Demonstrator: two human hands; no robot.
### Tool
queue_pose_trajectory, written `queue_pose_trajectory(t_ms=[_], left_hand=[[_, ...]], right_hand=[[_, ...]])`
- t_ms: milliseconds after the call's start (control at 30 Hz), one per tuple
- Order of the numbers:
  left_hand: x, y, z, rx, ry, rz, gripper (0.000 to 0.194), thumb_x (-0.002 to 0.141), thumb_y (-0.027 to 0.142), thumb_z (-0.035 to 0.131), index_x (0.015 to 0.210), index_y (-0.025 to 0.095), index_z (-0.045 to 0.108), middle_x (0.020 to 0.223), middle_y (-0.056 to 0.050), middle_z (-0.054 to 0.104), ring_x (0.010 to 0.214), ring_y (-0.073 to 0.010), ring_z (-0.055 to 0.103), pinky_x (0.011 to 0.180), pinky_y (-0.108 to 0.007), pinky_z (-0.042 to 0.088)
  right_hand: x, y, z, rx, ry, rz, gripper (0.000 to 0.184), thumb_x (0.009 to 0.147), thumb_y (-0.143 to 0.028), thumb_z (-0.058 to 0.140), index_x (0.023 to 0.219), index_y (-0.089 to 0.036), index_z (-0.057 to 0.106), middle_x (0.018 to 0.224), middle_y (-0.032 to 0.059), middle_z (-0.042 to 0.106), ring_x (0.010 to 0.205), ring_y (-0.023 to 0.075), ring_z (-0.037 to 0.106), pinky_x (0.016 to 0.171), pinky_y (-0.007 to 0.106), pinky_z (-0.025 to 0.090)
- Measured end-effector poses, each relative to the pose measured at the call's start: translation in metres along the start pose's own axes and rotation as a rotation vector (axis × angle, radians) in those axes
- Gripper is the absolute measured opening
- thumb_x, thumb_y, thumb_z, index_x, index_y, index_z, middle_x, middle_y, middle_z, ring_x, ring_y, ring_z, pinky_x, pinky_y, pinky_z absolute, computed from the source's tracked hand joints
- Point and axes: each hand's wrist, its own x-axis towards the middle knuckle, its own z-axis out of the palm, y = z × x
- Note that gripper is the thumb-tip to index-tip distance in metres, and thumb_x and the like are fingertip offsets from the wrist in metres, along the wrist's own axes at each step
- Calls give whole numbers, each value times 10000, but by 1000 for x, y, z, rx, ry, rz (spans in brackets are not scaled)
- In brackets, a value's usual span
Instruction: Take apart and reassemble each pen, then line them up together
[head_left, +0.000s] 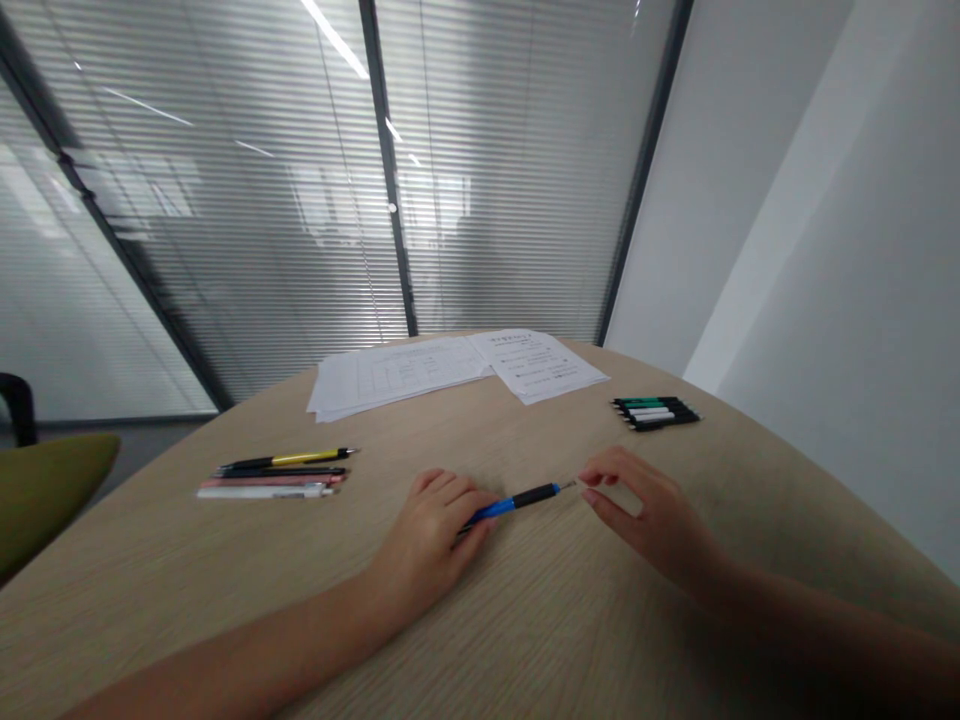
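Left hand point(439, 522) snug around a blue pen point(499, 508); right hand point(651, 505), fingertips point(586, 478) apart, near the pen's end point(567, 485).

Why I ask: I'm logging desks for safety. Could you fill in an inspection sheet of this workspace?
Surface: light wood-grain table, curved far edge.
Things in use: blue pen-shaped writing tool with black grip.
Clutter: row of yellow-and-black, black, pink and white writing tools, left; cluster of black, green and white writing tools, right; printed white paper sheets, far side.
Hands: left hand holds the blue tool; right hand, thumb and fingers parted, is beside its tip, contact unclear.
Cables: nothing seen.
Surroundings: dark-framed glass partition with slatted blinds; plain white wall, right; chair with green seat, left.
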Motion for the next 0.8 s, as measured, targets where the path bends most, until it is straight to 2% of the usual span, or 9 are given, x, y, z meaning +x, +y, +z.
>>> queue_pose_trajectory(t_ms=[200,533,667,800], left_hand=[[-1,1,1,13,-13,29,169,813,188,416,898,181,562,774,-32,584,748,-175,487,714,-339,331],[-1,4,0,46,42,105,163,804,170,433,902,188,561,769,-15,592,726,-152,495,722,-316,327],[-1,2,1,50,29,50,165,807,183,422,871,184,574,748,-19,585,717,-158,498,708,-318,330],[-1,-1,2,58,19,-2,159,800,187,429,858,180,577,747,-22,582,723,-167,497,697,-321,331]], right_hand=[[0,0,2,53,-51,-16,82,761,-123,462,756,-190,508,715,15,569,672,119,544,622,239,455],[-5,-1,6,81,-145,-76,83,772,-124,458,773,-184,515,719,14,576,697,116,546,654,244,457],[0,6,2,-22,-107,-102,116,754,-151,480,851,-183,535,794,38,605,776,148,558,702,286,463],[9,30,-6,-193,-88,-71,157,742,-156,482,866,-183,574,864,61,614,847,182,559,775,348,443]])
